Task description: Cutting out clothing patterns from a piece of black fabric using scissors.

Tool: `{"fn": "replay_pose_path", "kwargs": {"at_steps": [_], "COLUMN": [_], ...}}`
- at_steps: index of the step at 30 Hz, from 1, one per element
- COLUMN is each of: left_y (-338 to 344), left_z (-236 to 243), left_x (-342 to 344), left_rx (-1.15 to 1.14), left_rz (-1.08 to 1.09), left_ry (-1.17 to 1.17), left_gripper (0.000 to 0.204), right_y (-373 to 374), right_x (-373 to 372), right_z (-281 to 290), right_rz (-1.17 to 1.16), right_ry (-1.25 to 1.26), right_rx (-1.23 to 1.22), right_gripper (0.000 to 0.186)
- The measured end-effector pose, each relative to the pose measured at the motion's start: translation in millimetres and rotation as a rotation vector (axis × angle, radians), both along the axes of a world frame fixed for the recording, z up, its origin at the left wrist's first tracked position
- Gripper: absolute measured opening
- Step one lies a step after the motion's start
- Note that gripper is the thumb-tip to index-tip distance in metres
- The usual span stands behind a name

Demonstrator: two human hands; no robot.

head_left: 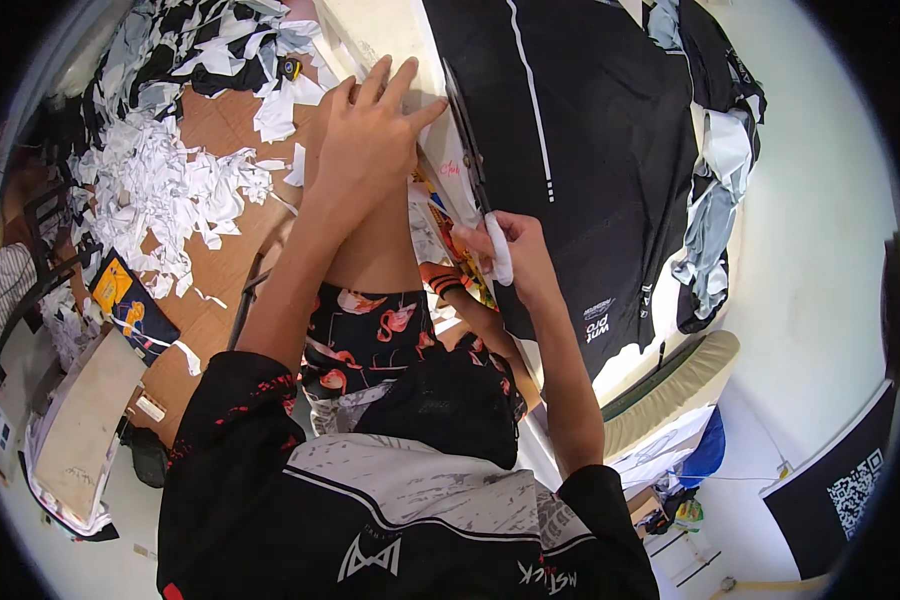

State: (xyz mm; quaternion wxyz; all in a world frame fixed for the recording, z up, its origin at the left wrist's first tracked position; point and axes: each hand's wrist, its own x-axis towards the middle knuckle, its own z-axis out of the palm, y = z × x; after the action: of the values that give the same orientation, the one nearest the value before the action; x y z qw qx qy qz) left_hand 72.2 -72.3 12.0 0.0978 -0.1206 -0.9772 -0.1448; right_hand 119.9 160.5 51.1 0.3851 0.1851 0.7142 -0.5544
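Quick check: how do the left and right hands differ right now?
The left hand is open, fingers spread; the right hand is curled at the white handle of the scissors. The left hand is left of the black cloth, while the right hand overlaps the cloth's left edge in view. Both are bare.

Right grip (pixel 522 252) holds scissors (pixel 476 168); black fabric (pixel 610 170) (white-striped) lies alongside

The wearer's clothing, lower centre of the frame: black short-sleeved shirt (pixel 260 520), red flecks marking the left sleeve (pixel 232 405), a streaked pale-grey panel (pixel 410 475) crossing the torso, a white angular emblem (pixel 370 560) near the lower edge; above, black shorts (pixel 365 330) printed with pink flamingos.
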Motion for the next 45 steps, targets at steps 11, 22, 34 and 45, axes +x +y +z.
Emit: {"fn": "replay_pose_path", "kwargs": {"at_steps": [11, 22, 34, 45], "left_y": [0.5, 0.8, 0.4, -0.4], "left_z": [8.7, 6.8, 7.1, 13.7], "left_x": [-3.9, -3.7, -4.5, -6.9], "left_rx": [0.035, 0.037, 0.077, 0.088], "left_rz": [-0.001, -0.006, -0.005, 0.007], "left_ry": [-0.02, -0.032, -0.037, -0.051], "left_gripper": [0.045, 0.044, 0.044, 0.046], "right_y": [-7.1, -7.1, -20.8, -37.3], "right_x": [-19.2, -36.0, -42.2, -69.4], "right_z": [5.2, 2.1, -4.4, 0.8], "right_rz": [0.018, 0.012, 0.004, -0.009], "right_ry": [0.025, 0.023, 0.027, 0.015], "right_rx": [-0.013, -0.122, -0.09, -0.109], "right_gripper": [0.029, 0.027, 0.032, 0.027]}}
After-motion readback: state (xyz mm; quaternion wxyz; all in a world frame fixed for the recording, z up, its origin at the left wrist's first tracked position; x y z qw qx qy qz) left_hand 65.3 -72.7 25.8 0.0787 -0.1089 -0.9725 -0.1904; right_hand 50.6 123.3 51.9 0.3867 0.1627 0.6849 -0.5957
